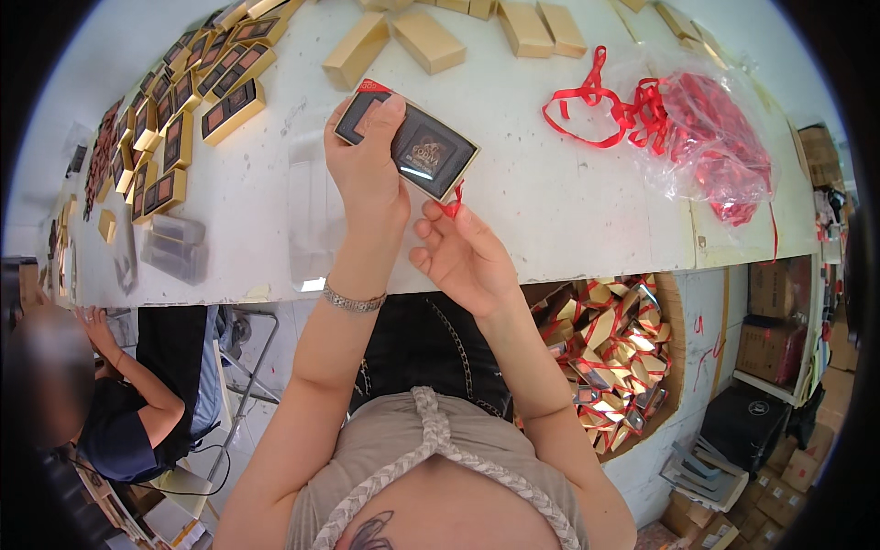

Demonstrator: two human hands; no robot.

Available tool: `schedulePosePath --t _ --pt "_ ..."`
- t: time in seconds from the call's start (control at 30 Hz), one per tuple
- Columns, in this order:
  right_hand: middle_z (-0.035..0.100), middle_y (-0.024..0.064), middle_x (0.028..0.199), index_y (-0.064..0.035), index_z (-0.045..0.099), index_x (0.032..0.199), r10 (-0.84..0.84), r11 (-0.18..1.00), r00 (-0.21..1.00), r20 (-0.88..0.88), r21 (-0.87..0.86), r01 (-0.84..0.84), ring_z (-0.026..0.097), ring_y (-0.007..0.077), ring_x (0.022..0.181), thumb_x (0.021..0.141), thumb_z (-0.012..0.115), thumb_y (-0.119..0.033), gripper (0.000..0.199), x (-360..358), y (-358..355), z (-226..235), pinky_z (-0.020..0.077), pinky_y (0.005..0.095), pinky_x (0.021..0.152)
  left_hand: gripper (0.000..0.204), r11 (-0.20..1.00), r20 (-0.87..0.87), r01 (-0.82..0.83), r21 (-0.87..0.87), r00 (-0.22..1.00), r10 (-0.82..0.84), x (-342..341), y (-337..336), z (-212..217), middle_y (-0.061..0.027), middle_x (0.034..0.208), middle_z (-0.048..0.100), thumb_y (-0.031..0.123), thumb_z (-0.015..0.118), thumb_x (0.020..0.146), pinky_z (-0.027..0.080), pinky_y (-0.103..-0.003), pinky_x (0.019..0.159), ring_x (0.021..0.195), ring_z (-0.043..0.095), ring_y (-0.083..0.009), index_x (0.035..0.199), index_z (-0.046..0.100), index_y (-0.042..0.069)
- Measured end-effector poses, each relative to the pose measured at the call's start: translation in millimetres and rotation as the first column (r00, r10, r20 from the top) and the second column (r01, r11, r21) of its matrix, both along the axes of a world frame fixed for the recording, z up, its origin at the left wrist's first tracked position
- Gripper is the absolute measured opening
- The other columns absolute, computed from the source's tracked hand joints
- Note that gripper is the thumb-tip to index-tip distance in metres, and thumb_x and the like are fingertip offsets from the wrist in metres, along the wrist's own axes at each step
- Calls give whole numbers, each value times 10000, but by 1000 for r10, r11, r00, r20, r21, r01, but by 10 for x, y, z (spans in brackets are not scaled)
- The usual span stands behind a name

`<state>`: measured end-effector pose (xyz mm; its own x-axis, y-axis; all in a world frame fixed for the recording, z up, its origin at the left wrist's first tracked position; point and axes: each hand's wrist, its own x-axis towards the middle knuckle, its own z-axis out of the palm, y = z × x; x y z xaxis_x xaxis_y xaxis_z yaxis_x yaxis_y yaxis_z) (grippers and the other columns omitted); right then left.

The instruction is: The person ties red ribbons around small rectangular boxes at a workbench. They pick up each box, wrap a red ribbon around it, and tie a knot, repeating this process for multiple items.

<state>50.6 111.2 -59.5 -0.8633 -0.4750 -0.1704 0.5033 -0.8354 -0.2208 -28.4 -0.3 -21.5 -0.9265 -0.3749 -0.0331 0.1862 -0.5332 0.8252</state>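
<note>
My left hand point(368, 170) grips a small gold gift box point(435, 151) above the white table, its thumb laid across the top. The box has a dark inside under what looks like a clear cover, and a bit of red ribbon shows at its upper left corner. At the box's lower right corner hangs a short red ribbon point(453, 203). My right hand point(472, 261) pinches that ribbon between thumb and forefinger, its other fingers curled loosely below.
Several gold boxes point(234, 110) with dark tops crowd the table's left; plain gold boxes point(429, 44) stand at the back. Red ribbons point(715, 128) fill a clear bag at right. A carton point(676, 367) of ribboned boxes sits below. Another person point(119, 403) is at left.
</note>
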Motion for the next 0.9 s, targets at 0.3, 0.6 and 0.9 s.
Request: schedulePosePath --t 0.3,0.6,0.9 --pt "576 8 951 -62 590 1051 -109 994 993 35 -10 109 500 103 771 901 586 -202 205 21 20 -48 424 268 713 518 796 -384 -350 -494 909 161 167 -14 95 -73 1032 528 35 763 723 494 -226 738 837 556 -104 1104 413 31" --pt "535 165 1236 0 546 1215 -49 215 570 -820 548 808 559 228 1061 864 596 -112 372 -146 192 519 449 330 872 490 734 -292 -41 -678 931 -218 374 -151 218 -178 1280 467 25 743 719 479 -275 852 1068 546 -181 1160 530 48" --pt "436 212 1355 -38 378 1372 -5 348 630 -777 589 729 581 241 1073 865 584 -54 548 -175 252 416 497 299 811 419 573 -325 -24 -819 842 -429 323 -46 115 -163 1252 468 33 741 715 462 -303 864 1132 506 -207 1071 521 65"
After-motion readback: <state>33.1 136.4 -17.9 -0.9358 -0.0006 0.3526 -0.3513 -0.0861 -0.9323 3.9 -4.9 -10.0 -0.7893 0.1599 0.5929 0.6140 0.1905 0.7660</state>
